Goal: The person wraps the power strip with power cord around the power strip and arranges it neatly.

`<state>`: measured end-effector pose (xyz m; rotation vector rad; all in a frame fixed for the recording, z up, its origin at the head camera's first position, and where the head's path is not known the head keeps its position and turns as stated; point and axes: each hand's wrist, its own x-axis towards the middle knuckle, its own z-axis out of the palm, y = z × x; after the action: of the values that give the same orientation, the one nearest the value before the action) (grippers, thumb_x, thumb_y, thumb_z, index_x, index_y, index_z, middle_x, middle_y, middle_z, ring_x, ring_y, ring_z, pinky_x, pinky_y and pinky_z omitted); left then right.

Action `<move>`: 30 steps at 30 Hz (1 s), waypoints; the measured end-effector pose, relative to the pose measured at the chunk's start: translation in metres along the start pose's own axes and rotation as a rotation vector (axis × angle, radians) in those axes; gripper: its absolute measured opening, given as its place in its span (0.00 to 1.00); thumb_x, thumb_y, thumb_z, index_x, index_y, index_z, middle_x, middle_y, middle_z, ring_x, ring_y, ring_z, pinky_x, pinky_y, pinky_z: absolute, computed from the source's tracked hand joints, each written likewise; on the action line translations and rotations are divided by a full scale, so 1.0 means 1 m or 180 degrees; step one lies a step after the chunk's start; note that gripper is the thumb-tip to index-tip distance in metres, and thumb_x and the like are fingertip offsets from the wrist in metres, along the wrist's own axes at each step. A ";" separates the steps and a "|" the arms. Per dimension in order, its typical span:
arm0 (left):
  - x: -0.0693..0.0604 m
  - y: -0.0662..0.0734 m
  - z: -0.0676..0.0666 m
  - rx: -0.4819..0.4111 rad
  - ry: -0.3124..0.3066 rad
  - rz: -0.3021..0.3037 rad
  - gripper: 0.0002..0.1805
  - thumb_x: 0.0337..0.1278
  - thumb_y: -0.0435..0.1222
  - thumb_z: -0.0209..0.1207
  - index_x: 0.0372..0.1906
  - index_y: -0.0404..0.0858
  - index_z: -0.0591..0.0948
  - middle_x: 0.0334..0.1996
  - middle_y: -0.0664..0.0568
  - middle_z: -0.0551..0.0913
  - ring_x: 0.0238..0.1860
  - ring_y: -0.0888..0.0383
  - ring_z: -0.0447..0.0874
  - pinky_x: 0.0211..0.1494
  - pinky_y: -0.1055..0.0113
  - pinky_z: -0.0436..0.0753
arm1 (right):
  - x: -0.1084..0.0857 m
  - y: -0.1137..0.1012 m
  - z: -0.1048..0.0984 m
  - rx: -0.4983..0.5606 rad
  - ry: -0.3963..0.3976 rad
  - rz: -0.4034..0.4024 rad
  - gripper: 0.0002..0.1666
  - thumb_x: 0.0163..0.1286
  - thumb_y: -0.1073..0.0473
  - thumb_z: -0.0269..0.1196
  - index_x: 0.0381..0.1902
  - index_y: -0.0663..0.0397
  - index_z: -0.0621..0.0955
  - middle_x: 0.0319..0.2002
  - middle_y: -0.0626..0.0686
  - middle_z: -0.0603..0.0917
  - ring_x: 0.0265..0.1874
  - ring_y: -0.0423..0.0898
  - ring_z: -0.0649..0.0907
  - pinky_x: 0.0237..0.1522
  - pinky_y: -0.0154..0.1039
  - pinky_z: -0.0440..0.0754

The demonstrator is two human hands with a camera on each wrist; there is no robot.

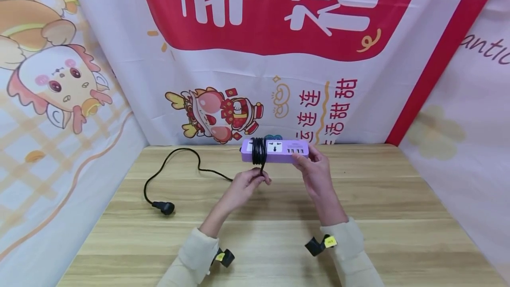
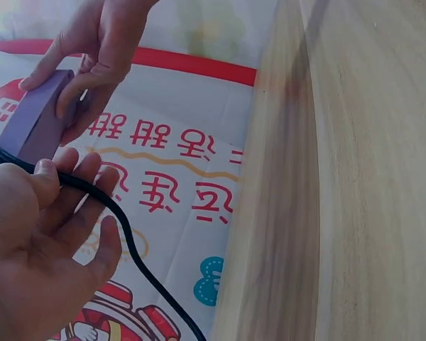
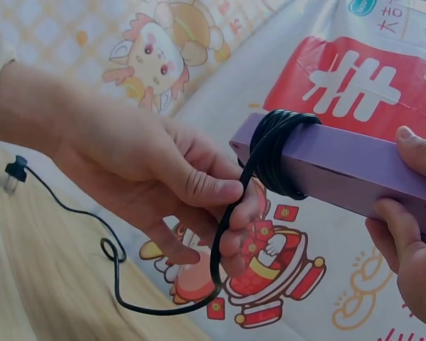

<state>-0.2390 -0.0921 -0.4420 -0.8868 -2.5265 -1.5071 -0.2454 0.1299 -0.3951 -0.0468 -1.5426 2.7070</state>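
Note:
A purple power strip (image 1: 292, 157) is held above the table, its sockets and USB ports facing the head camera. My right hand (image 1: 317, 172) grips its right end, thumb on the front edge. Several turns of black cord (image 1: 259, 151) wrap around the strip's left part. Just below them, my left hand (image 1: 244, 186) pinches the cord between thumb and fingers, as the right wrist view shows with the left thumb (image 3: 216, 190) on the cord. From there the loose cord runs left across the table to a black plug (image 1: 166, 207).
The wooden table (image 1: 255, 238) has a back edge close behind the strip. A printed cloth (image 1: 223, 70) hangs behind it, with more cloth walls on the left (image 1: 52, 145) and right (image 1: 458, 114). Each sleeve carries a black wrist mount (image 1: 316, 246).

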 end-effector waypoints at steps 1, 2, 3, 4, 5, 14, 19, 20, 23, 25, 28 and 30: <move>0.000 -0.001 -0.001 0.0039 -0.0009 0.0041 0.12 0.74 0.30 0.50 0.40 0.38 0.84 0.40 0.49 0.88 0.46 0.53 0.85 0.49 0.66 0.84 | -0.001 -0.001 0.001 -0.0008 -0.0024 0.0013 0.40 0.62 0.75 0.65 0.72 0.56 0.69 0.59 0.54 0.72 0.54 0.47 0.81 0.57 0.37 0.82; 0.000 -0.002 -0.001 0.0073 -0.0017 0.0071 0.12 0.74 0.30 0.50 0.40 0.38 0.84 0.41 0.49 0.88 0.47 0.53 0.86 0.51 0.65 0.84 | -0.001 -0.001 0.001 -0.0023 -0.0046 0.0028 0.40 0.63 0.74 0.66 0.72 0.56 0.69 0.59 0.54 0.72 0.54 0.47 0.81 0.57 0.37 0.82; 0.000 -0.003 -0.002 0.0114 -0.0027 0.0101 0.11 0.74 0.29 0.50 0.39 0.38 0.84 0.41 0.48 0.88 0.48 0.53 0.86 0.52 0.64 0.85 | -0.002 -0.002 0.001 -0.0024 -0.0058 0.0038 0.40 0.63 0.74 0.66 0.72 0.55 0.69 0.59 0.54 0.73 0.54 0.47 0.81 0.57 0.37 0.82; 0.000 -0.003 -0.002 0.0143 -0.0037 0.0119 0.11 0.73 0.29 0.50 0.39 0.37 0.84 0.41 0.48 0.88 0.48 0.53 0.86 0.54 0.63 0.84 | -0.003 -0.002 0.002 -0.0032 -0.0074 0.0047 0.41 0.63 0.74 0.66 0.72 0.55 0.68 0.59 0.54 0.73 0.54 0.47 0.81 0.57 0.37 0.82; 0.000 -0.004 -0.003 0.0178 -0.0039 0.0143 0.11 0.73 0.29 0.50 0.39 0.37 0.83 0.41 0.48 0.88 0.48 0.53 0.86 0.54 0.62 0.85 | -0.003 -0.003 0.002 -0.0032 -0.0086 0.0060 0.41 0.63 0.73 0.66 0.73 0.54 0.68 0.59 0.54 0.73 0.54 0.47 0.81 0.57 0.37 0.82; 0.002 -0.005 -0.008 0.0478 0.0037 0.0111 0.09 0.71 0.28 0.52 0.41 0.36 0.83 0.38 0.49 0.87 0.44 0.55 0.86 0.52 0.60 0.85 | -0.008 -0.004 0.007 -0.0029 -0.0240 0.0127 0.38 0.65 0.76 0.61 0.73 0.58 0.67 0.57 0.53 0.74 0.51 0.44 0.81 0.54 0.34 0.83; 0.000 -0.007 -0.010 0.0645 0.0273 0.0158 0.04 0.68 0.28 0.56 0.39 0.36 0.81 0.37 0.47 0.86 0.41 0.55 0.85 0.50 0.59 0.86 | -0.010 -0.004 0.008 -0.0134 -0.0330 0.0136 0.38 0.64 0.77 0.62 0.71 0.59 0.69 0.55 0.52 0.76 0.51 0.43 0.80 0.52 0.32 0.84; -0.001 -0.007 -0.011 0.0652 0.0323 0.0118 0.03 0.67 0.28 0.57 0.41 0.36 0.81 0.39 0.46 0.86 0.41 0.55 0.85 0.50 0.58 0.86 | -0.009 -0.004 0.007 -0.0178 -0.0355 0.0136 0.38 0.63 0.76 0.63 0.71 0.59 0.70 0.55 0.51 0.76 0.51 0.43 0.80 0.52 0.32 0.84; -0.004 -0.007 -0.013 0.0777 0.0524 0.0034 0.11 0.64 0.29 0.61 0.49 0.35 0.80 0.45 0.43 0.87 0.44 0.51 0.86 0.51 0.55 0.84 | -0.009 -0.004 0.006 -0.0306 -0.0446 0.0113 0.37 0.62 0.76 0.64 0.69 0.60 0.71 0.56 0.52 0.77 0.52 0.44 0.80 0.53 0.33 0.83; -0.005 -0.007 -0.014 0.0906 0.0639 0.0054 0.15 0.61 0.30 0.63 0.52 0.34 0.80 0.47 0.41 0.87 0.46 0.48 0.86 0.55 0.53 0.78 | -0.009 -0.004 0.004 -0.0401 -0.0508 0.0101 0.38 0.61 0.75 0.65 0.70 0.60 0.71 0.55 0.51 0.77 0.52 0.44 0.80 0.53 0.33 0.83; -0.006 -0.008 -0.015 0.1169 0.0761 0.0122 0.15 0.56 0.30 0.66 0.49 0.33 0.82 0.42 0.41 0.88 0.44 0.46 0.85 0.50 0.51 0.67 | -0.009 -0.004 0.003 -0.0493 -0.0571 0.0092 0.39 0.61 0.76 0.64 0.70 0.61 0.69 0.53 0.50 0.79 0.51 0.43 0.81 0.52 0.33 0.84; -0.006 -0.008 -0.017 0.1221 0.0798 0.0096 0.14 0.55 0.31 0.67 0.47 0.33 0.82 0.39 0.42 0.89 0.42 0.47 0.85 0.48 0.52 0.63 | -0.009 -0.005 0.002 -0.0539 -0.0616 0.0080 0.39 0.61 0.76 0.64 0.70 0.60 0.70 0.52 0.50 0.80 0.50 0.43 0.81 0.52 0.33 0.84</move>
<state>-0.2419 -0.1116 -0.4419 -0.6318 -2.4762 -0.9976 -0.2360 0.1299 -0.3898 0.1997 -1.8313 2.6608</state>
